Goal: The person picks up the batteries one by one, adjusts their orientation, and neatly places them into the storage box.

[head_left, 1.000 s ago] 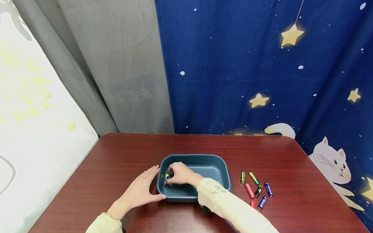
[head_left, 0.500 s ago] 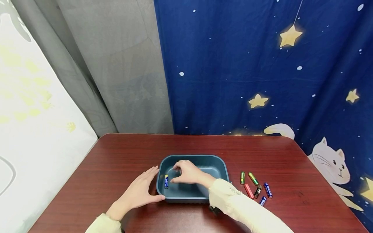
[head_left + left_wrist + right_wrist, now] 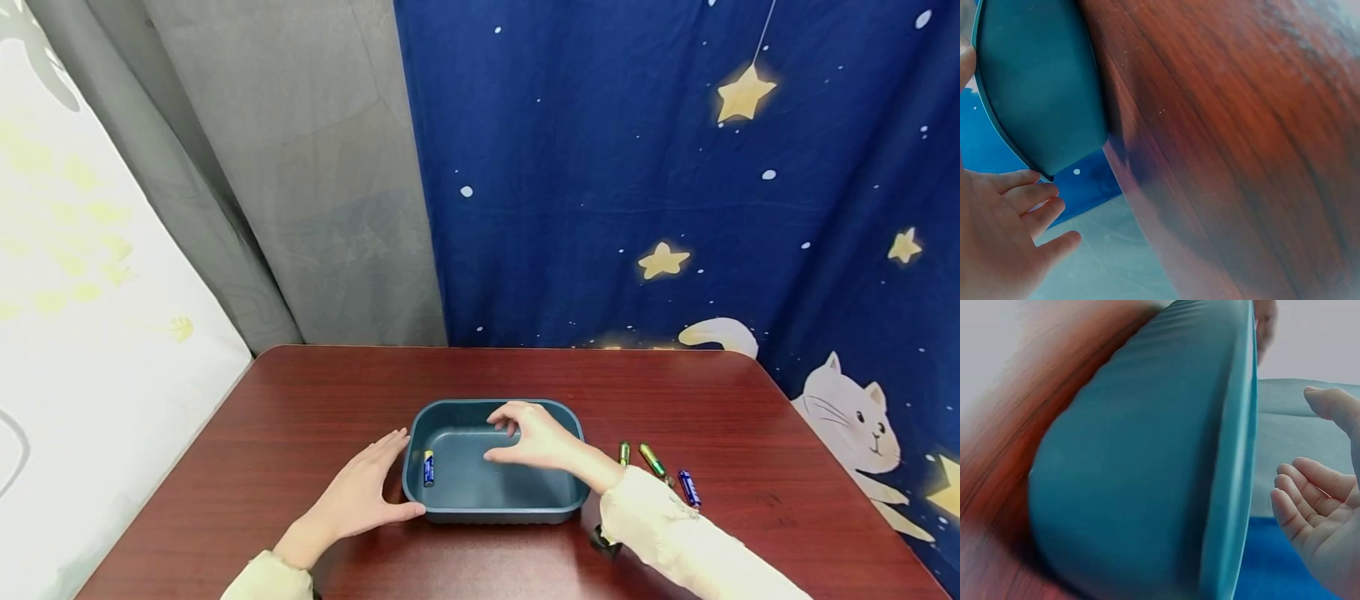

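A teal plastic bin (image 3: pixel 495 510) sits on the table in the head view. One blue-and-yellow battery (image 3: pixel 428 468) lies inside it, near the left wall. My left hand (image 3: pixel 360 487) rests against the bin's left side, thumb and fingertips at the rim; the left wrist view shows its fingers (image 3: pixel 1041 197) spread by the rim. Above the right part of the bin is my right hand (image 3: pixel 536 437), fingers loosely bent with nothing between them. In the right wrist view that hand (image 3: pixel 1325 512) is beyond the bin's rim, its palm bare.
Right of the bin lie loose batteries: a green one (image 3: pixel 624 453), a green-and-gold one (image 3: pixel 651 459) and a blue one (image 3: pixel 690 488). The right sleeve (image 3: pixel 675 533) covers others there. The dark red table (image 3: pixel 337 383) ends at a curtain (image 3: pixel 540 208).
My right hand let go of the blue-and-yellow battery, leaving it in the bin, then rose and moved right. The sleeve now covers several loose batteries. My left hand stayed put.
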